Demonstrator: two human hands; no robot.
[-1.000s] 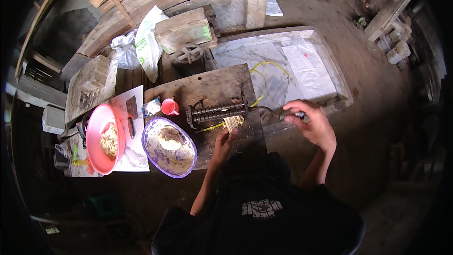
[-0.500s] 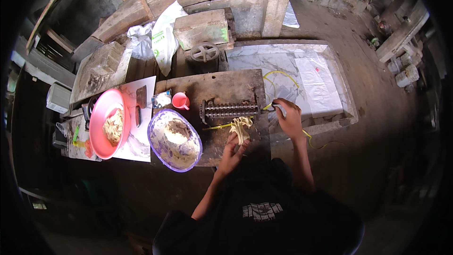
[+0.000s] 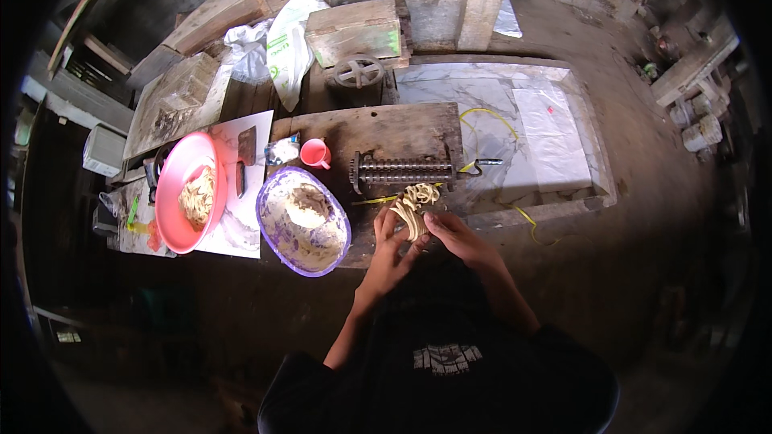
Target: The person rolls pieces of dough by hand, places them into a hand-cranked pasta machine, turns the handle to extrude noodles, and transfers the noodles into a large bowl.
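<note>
Left hand (image 3: 392, 243) and right hand (image 3: 450, 231) both cup a bundle of pale noodle strands (image 3: 412, 206), fingers curled around it from either side, left fingers partly spread, right fingers closed over the lower end. The bundle hangs just below the ridged metal roller cutter (image 3: 402, 170) and sits at the near edge of the dark wooden tabletop (image 3: 386, 130). Both forearms come up from the lower edge, bent inward so the hands meet in front of the body; dark sleeves.

Left of the hands: purple oval basin (image 3: 303, 220) with floury dough inside, just beside the left hand. Small pink cup (image 3: 317, 153) behind the basin, near the roller. Further left, round pink tray (image 3: 186, 190) holding a heap of noodles, resting on a white sheet (image 3: 245, 229).

Packages: white plastic bag with green print (image 3: 289, 44) stands upright at the back, left of a wooden box with a green side (image 3: 355, 30); crumpled white bag beside it. Small clear packet (image 3: 283, 149) lies left of the cup. Yellow cord (image 3: 482, 116) loops over the marbled slab (image 3: 498, 96) right of the tabletop.
</note>
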